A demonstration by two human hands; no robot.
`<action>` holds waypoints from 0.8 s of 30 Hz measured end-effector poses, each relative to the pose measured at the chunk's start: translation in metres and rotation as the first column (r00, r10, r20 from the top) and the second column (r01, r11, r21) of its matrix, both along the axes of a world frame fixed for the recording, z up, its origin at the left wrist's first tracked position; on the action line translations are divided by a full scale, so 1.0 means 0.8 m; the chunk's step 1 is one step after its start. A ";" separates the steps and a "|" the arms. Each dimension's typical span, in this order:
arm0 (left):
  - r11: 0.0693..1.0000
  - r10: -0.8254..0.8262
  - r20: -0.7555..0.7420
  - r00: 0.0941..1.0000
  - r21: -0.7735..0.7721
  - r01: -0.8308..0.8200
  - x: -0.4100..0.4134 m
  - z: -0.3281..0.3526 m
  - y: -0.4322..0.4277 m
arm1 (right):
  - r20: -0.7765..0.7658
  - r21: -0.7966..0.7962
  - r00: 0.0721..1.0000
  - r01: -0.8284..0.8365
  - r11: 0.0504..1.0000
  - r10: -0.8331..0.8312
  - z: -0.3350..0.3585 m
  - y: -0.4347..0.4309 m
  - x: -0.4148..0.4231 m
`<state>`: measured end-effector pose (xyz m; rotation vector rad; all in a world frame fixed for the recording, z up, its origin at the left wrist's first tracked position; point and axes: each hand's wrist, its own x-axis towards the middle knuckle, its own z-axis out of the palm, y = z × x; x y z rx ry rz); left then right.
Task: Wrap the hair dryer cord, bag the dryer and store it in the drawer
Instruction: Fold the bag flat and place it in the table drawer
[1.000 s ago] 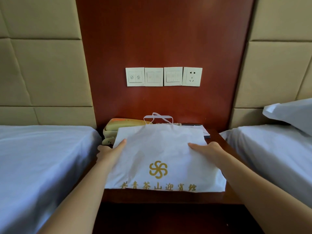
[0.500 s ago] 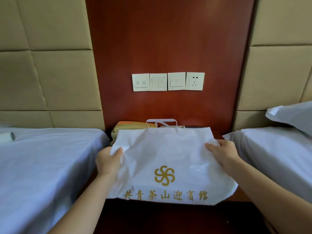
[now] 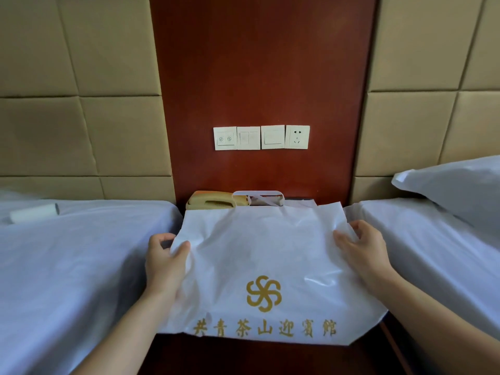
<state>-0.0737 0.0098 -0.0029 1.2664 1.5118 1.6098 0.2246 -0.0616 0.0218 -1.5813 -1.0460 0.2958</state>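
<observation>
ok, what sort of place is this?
Probably a hotel twin room: left bed and right bed in matching white sheets, a phone between them under a switch panel, and a bag printed with a gold logo.

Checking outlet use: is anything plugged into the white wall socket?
No, the white wall socket shows only bare holes, with no plug in it.

Red wood panel (image 3: 262, 77) with switches (image 3: 261, 137), padded walls (image 3: 75, 109), two white beds (image 3: 67, 261).
</observation>
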 end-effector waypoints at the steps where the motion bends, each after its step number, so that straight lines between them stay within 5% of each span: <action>1: 1.000 -0.006 -0.008 1.000 -0.011 0.006 -0.002 -0.004 -0.009 | -0.004 -0.006 1.000 0.001 1.000 -0.001 -0.003 -0.011 -0.001; 6: 0.991 -0.111 -0.090 0.990 -0.089 0.103 -0.026 -0.020 -0.045 | -0.077 -0.078 0.997 -0.036 0.996 0.030 -0.017 -0.060 -0.005; 11: 0.970 -0.232 -0.234 0.944 -0.126 0.207 -0.044 -0.028 -0.074 | -0.168 -0.325 0.982 -0.135 0.936 0.083 -0.036 -0.085 0.004; 18: 0.878 -0.445 -0.399 0.802 -0.371 0.302 -0.043 -0.041 -0.055 | -0.066 -0.502 0.979 -0.200 0.842 0.193 -0.060 -0.074 0.012; 24: 0.851 -0.468 -0.448 0.762 -0.460 0.253 -0.030 -0.067 -0.027 | -0.058 -0.593 0.984 -0.169 0.787 0.168 -0.091 -0.039 0.025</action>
